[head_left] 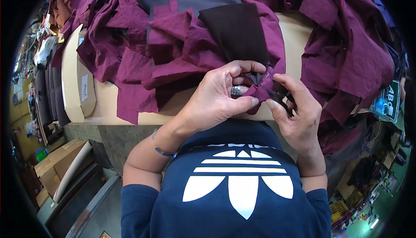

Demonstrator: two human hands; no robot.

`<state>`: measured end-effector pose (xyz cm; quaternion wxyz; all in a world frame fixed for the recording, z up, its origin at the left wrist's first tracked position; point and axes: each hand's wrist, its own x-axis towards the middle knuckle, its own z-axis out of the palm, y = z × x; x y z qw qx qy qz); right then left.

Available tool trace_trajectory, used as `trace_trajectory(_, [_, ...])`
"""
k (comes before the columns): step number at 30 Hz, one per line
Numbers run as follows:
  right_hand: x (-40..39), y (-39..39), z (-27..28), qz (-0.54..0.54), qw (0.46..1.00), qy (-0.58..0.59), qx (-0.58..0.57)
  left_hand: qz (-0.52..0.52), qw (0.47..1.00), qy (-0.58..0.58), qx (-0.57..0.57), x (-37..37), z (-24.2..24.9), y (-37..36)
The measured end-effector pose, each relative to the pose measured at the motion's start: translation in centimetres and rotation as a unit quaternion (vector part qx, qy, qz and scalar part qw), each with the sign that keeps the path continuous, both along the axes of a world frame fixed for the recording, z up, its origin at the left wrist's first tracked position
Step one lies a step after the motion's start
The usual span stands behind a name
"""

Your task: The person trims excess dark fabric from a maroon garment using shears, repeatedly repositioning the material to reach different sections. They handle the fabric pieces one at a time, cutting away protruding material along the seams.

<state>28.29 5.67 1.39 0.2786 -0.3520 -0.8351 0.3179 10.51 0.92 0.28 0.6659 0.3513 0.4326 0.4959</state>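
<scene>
My left hand (219, 93) is closed on an edge of maroon fabric (261, 90), pinching it between thumb and fingers. A ring shows on one of its fingers. Close beside it, my right hand (300, 112) curls around a small dark pointed tool (277, 97), its tip against the pinched cloth. Most of that tool is hidden in the palm, so its exact kind cannot be made out. From the held edge a dark brown fabric panel (240, 30) spreads away from me, over more maroon cloth (186, 43).
Maroon garment pieces (346, 34) heap up on the right of the tan table (294, 43). A folded cardboard piece (78, 82) with a handwritten label stands at the left edge. Cardboard boxes (58, 164) sit on the lower left, and a teal packet (387, 101) lies at right.
</scene>
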Motion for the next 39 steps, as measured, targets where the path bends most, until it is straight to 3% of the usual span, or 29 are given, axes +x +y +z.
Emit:
trace_trajectory(2, [0.2,0.3,-1.0,-0.006,0.998,0.05,-0.032,-0.002,1.0,-0.003,-0.024,-0.3,0.2,0.1])
trace_trajectory(5, [-0.8,0.7,-2.1,-0.037,0.996,0.08,0.01,-0.003,1.0,0.001,0.001,0.0,-0.4,0.0])
trace_trajectory(6, [-1.1,0.3,-2.7,-0.054,0.988,0.115,-0.086,-0.002,1.0,0.022,0.014,0.3,-0.2,-0.2])
trace_trajectory(7, [-1.3,0.0,-3.2,-0.08,0.969,0.154,-0.178,-0.009,0.986,0.137,0.093,0.5,0.2,-0.2])
trace_trajectory(8, [-1.2,0.0,-3.4,-0.062,0.972,0.138,-0.18,-0.017,0.953,0.251,0.168,0.5,0.5,-0.2])
trace_trajectory(10, [0.0,0.8,-3.9,-0.029,0.977,0.106,-0.183,-0.012,0.921,0.321,0.222,0.5,0.5,-0.6])
trace_trajectory(12, [1.6,1.9,-4.8,-0.05,0.986,0.136,-0.087,-0.027,0.932,0.315,0.175,-0.5,2.0,-1.0])
trace_trajectory(13, [2.8,2.1,-4.9,-0.089,0.963,0.176,-0.186,0.01,0.916,0.347,0.202,-1.0,1.6,-1.1])
trace_trajectory(16, [5.2,2.8,-5.4,-0.138,0.922,0.234,-0.277,0.091,0.829,0.482,0.268,-3.4,0.0,0.0])
trace_trajectory(18, [5.9,3.4,-5.8,-0.149,0.906,0.289,-0.27,0.089,0.789,0.563,0.229,-5.4,-1.8,0.8])
trace_trajectory(22, [5.3,3.7,-5.0,-0.277,0.83,0.397,-0.278,-0.071,0.81,0.561,0.152,-6.7,-6.7,1.1])
trace_trajectory(25, [7.3,5.0,-6.8,-0.318,0.803,0.426,-0.267,-0.146,0.703,0.682,0.141,-3.8,-7.6,-0.3])
trace_trajectory(26, [8.3,5.4,-7.2,-0.269,0.908,0.274,-0.169,-0.129,0.703,0.684,0.143,-3.6,-8.5,-0.5])
trace_trajectory(27, [9.2,5.8,-7.6,-0.238,0.967,0.092,-0.012,-0.113,0.703,0.687,0.145,-3.4,-9.5,-0.8])
trace_trajectory(28, [10.2,6.2,-8.0,-0.215,0.965,-0.027,0.146,-0.097,0.702,0.69,0.147,-3.4,-10.4,-1.0])
trace_trajectory(29, [9.3,6.5,-7.1,-0.218,0.957,-0.026,0.189,-0.066,0.67,0.719,0.173,-3.9,-10.9,-0.9])
trace_trajectory(32, [14.9,9.8,-8.8,-0.189,0.921,-0.167,0.297,-0.054,0.739,0.661,0.119,-5.7,-10.8,-0.7])
trace_trajectory(33, [14.7,10.1,-9.1,-0.19,0.916,-0.155,0.317,-0.04,0.727,0.677,0.102,-6.4,-11.1,-0.8])
trace_trajectory(36, [12.0,10.4,-8.0,-0.196,0.899,-0.123,0.371,-0.003,0.782,0.606,0.142,-7.0,-9.6,-1.6])
trace_trajectory(39, [9.7,11.0,-6.1,-0.179,0.893,-0.105,0.4,-0.012,0.708,0.686,0.166,-4.5,-9.1,-2.6])
